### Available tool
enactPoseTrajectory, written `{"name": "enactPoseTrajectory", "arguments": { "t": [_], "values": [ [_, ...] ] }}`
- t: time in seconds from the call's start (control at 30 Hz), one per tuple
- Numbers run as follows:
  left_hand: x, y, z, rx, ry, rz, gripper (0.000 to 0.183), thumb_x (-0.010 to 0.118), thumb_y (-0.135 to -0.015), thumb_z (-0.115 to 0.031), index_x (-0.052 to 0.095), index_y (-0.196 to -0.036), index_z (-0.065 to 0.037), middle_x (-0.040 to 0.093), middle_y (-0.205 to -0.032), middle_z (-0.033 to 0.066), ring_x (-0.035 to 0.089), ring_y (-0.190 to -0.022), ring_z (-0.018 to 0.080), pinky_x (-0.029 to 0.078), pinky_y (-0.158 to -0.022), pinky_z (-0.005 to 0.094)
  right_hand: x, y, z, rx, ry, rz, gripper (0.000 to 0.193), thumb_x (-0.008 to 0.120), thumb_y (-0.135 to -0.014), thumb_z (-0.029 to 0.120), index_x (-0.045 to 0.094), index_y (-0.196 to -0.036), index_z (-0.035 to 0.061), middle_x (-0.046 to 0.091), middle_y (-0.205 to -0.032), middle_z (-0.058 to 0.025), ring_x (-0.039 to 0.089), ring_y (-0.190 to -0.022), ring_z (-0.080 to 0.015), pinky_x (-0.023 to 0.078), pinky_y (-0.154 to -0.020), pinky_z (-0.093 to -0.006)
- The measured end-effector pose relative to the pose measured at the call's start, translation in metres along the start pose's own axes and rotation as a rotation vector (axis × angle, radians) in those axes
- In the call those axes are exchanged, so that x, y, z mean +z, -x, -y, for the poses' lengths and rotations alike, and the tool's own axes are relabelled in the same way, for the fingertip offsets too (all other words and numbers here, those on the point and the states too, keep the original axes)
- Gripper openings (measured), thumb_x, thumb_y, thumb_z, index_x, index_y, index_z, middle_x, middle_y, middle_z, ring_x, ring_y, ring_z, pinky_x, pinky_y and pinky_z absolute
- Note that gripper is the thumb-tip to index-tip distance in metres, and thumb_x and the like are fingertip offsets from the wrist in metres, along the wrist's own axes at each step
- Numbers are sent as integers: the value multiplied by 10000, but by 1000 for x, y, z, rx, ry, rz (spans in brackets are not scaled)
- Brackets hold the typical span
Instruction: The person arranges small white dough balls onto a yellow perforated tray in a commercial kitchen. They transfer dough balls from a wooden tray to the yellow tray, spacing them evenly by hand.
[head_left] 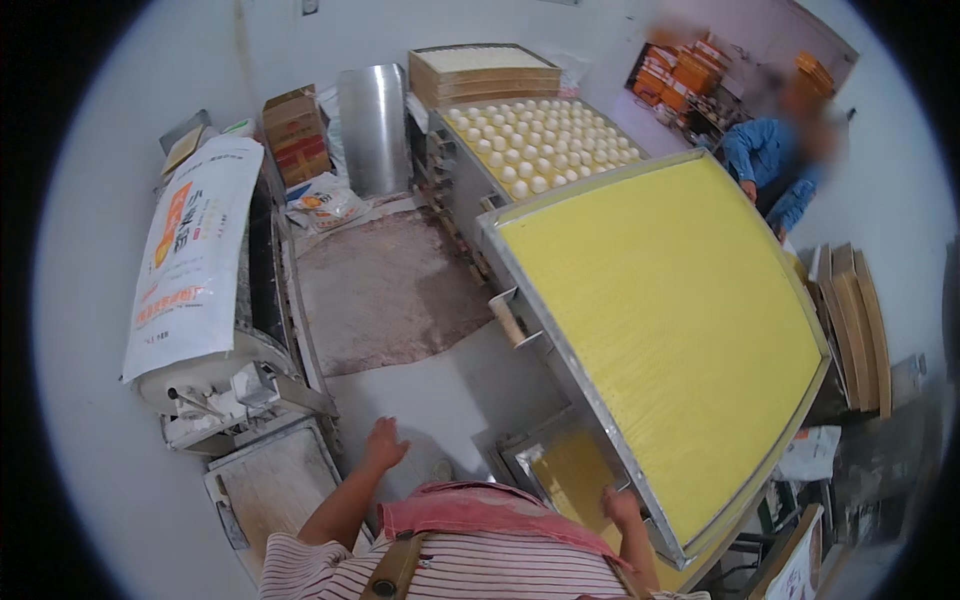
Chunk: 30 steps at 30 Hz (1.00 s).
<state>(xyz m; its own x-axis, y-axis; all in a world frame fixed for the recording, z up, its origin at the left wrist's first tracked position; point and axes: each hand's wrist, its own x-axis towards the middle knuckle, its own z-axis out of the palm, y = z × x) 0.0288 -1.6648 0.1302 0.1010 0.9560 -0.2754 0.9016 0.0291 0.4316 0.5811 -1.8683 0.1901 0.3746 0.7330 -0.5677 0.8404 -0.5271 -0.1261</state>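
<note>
My left hand hangs over the floor with its fingers apart and nothing in it. My right hand is closed at the near side of a large metal-rimmed tray, where a handle bracket shows; the grip itself is mostly covered by my fingers. A smooth yellow sheet or layer fills this tray. Farther along that side sticks out a free wooden handle. Below the big tray, beside my right hand, lies another yellow-bottomed tray.
Rows of round white dough balls sit on a yellow tray behind. Stacked wooden trays stand at the back. On the left is a floury machine under a white sack. A co-worker in blue stands at the far right. Boards lean rightward.
</note>
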Motion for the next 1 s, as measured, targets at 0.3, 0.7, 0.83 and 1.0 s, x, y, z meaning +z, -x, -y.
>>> {"name": "enactPoseTrajectory", "arguments": {
  "t": [0.3, 0.7, 0.83, 1.0],
  "values": [
    [-6, -42, 184, -332, 212, 142, 570, 595, -887, -392, 526, -1337, -49, 570, -1284, 242, 537, -1206, 391, 443, -1012, 457, -161, -138, 179, 52, -379, -185, 325, 499, -924, 299, 627, -876, 4, 650, -714, -200, 668, -701, -333, 517, -646, -444],
    [18, -79, 175, -646, 417, 371, 384, 532, -913, -336, 686, -1124, -56, 643, -1181, 225, 603, -1110, 393, 497, -946, 431, -337, -387, 404, 100, -908, -66, 393, 561, -911, 430, 568, -854, 41, 544, -639, -71, 518, -489, -197, 397, -425, -360],
    [-14, -162, 165, -693, 525, 256, 362, 525, -915, -314, 689, -1116, -61, 651, -1161, 225, 614, -1085, 391, 505, -928, 437, -392, -444, 498, 55, -840, -42, 407, 544, -914, 422, 575, -875, 18, 560, -688, -92, 536, -540, -199, 416, -457, -366],
    [-41, -289, 160, -629, 580, 244, 338, 517, -917, -286, 693, -1107, -69, 661, -1136, 224, 628, -1054, 389, 514, -905, 443, -403, -554, 551, 60, -826, -55, 498, 502, -924, 420, 626, -1014, -54, 617, -786, -146, 611, -664, -245, 485, -557, -413]
  ]
}}
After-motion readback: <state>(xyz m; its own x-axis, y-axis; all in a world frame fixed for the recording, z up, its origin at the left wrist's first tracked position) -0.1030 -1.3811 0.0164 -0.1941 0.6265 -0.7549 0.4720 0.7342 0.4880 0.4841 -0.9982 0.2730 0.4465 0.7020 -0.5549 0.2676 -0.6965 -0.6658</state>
